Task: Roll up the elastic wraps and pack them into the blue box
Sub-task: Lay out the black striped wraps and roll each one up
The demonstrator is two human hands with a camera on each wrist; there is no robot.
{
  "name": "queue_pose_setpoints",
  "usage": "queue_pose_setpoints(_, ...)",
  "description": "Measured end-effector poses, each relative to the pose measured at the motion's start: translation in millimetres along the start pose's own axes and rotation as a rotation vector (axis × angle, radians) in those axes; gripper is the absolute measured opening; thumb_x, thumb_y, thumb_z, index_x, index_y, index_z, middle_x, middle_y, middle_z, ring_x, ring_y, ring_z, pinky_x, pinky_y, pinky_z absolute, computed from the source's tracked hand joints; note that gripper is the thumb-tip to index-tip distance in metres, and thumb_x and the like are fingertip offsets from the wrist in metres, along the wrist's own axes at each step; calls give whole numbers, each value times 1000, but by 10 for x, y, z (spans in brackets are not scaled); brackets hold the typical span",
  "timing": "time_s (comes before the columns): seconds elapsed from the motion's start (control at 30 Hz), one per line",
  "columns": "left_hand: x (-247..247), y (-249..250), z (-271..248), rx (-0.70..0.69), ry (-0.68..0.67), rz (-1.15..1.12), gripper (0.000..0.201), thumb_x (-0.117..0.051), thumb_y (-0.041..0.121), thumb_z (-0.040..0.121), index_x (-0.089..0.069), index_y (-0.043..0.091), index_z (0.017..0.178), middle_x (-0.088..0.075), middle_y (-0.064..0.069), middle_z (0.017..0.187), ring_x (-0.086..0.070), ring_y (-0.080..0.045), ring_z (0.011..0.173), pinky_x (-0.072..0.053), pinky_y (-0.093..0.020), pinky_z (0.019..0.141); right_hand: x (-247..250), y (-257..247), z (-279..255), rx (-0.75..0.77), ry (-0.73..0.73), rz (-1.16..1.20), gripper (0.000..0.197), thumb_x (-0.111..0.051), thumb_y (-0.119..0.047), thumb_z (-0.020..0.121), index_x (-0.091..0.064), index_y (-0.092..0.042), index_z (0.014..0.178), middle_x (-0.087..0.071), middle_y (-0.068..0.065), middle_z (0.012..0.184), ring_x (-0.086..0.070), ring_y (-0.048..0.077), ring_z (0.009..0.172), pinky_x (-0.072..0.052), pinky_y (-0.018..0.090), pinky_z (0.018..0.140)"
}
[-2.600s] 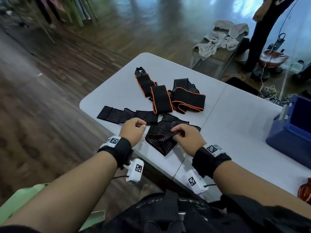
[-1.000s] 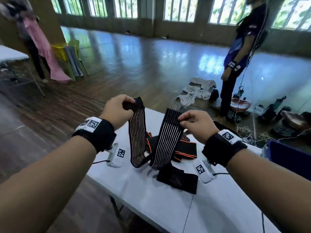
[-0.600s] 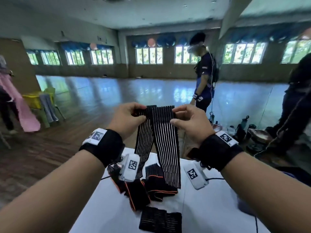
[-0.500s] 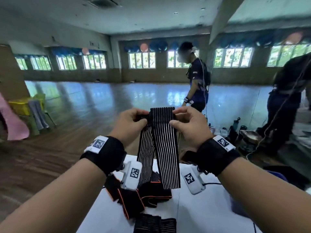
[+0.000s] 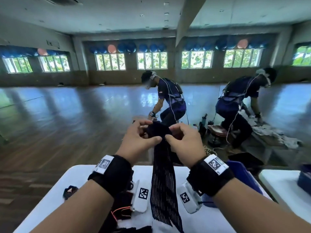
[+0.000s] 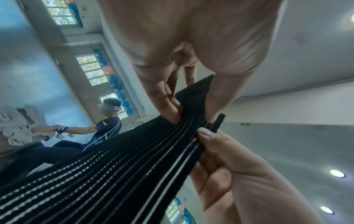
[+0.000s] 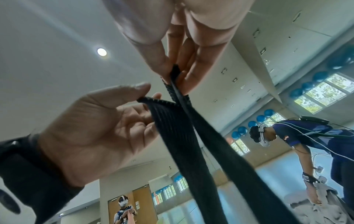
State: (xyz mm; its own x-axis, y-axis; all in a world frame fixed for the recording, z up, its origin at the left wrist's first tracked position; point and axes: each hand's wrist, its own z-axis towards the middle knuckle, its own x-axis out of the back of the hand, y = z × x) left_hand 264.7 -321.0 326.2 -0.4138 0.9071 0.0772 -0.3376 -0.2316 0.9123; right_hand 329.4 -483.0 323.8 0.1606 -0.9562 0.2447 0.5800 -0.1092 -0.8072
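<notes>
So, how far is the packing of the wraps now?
Early stage. No finished roll shows anywhere. In hand: the left hand and right hand pinch the top end of one striped wrap, starting its roll; the rest hangs to the table. Left: the other wraps there, then packing all into the blue box.

Both hands are raised in open air above the white table (image 5: 55,197), with free room to either side. Beneath them the hanging striped elastic wrap (image 5: 162,187) and the orange-trimmed wraps (image 5: 122,211) occupy the table's middle. The blue box (image 5: 242,175) blocks the right edge; bare tabletop lies left.
</notes>
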Motion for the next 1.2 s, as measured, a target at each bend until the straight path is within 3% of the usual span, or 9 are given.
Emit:
queue_pose_setpoints(0.1,-155,-45,0,-3,-10,-74,65,-90,1,66,-54,10,119,-70,-13,107,-71,-11,83,-57,-25,74,52,82,-84,-65,-9,95,18,-77,-10,81,-70,-26,85,-72,-10,79,-69,9,72,-62,40,66)
queue_pose_setpoints(0.27,-318,-166,38,-7,29,-95,75,-92,25,53,-52,21,117,-70,-6,116,-71,-17,93,-57,-34,81,135,148,-165,-104,-77,229,16,-73,-4,87,-73,-16,97,-76,5,84,-74,18,81,-62,35,73)
queue_pose_setpoints(0.43,-396,-176,13,-77,39,-54,57,-91,2,64,-55,8,109,-72,8,98,-71,-6,95,-55,-23,79,206,175,-197,-78,-115,267,23,-64,2,92,-74,-14,105,-77,-2,88,-73,14,87,-60,35,84)
queue_pose_setpoints(0.57,-409,-140,-45,-165,2,-36,51,-93,14,60,-60,10,99,-72,6,106,-69,-10,107,-54,-18,79,251,108,-214,-165,-130,398,26,-62,4,92,-75,-18,97,-77,1,87,-74,15,86,-60,33,80)
queue_pose_setpoints(0.8,-402,-183,-74,-178,-35,62,52,-95,35,58,-61,25,96,-72,1,106,-70,-22,104,-57,-48,92,315,41,-181,-259,-184,506,14,-66,-19,93,-71,-14,80,-67,2,71,-66,18,74,-56,54,89)
queue_pose_setpoints(0.9,-416,-207,-117,-164,-62,138,48,-88,49,63,-62,32,100,-68,3,108,-68,-21,105,-58,-44,91,323,64,-161,-266,-155,459,8,-73,-10,87,-67,-5,85,-65,8,72,-65,25,72,-60,50,80)
queue_pose_setpoints(1.03,-377,-202,-173,-164,-94,184,18,-69,23,90,-66,23,108,-69,3,105,-65,-3,94,-51,-16,79,343,133,-127,-301,-68,408,12,-63,-7,92,-68,-5,82,-66,10,73,-65,23,69,-59,37,65)
queue_pose_setpoints(1.1,-340,-204,-196,-150,-122,176,21,-66,4,92,-68,19,107,-70,8,96,-65,-3,86,-51,-17,74,356,154,-126,-320,-55,400,14,-60,-9,95,-70,-6,86,-68,10,73,-65,21,68,-57,33,60)
queue_pose_setpoints(1.2,-317,-238,-215,-139,-102,199,28,-71,0,88,-67,23,104,-70,11,91,-67,-9,84,-53,-22,73,389,158,-160,-334,-23,393,12,-60,-10,96,-65,-10,107,-71,-1,67,-65,10,59,-51,25,52)
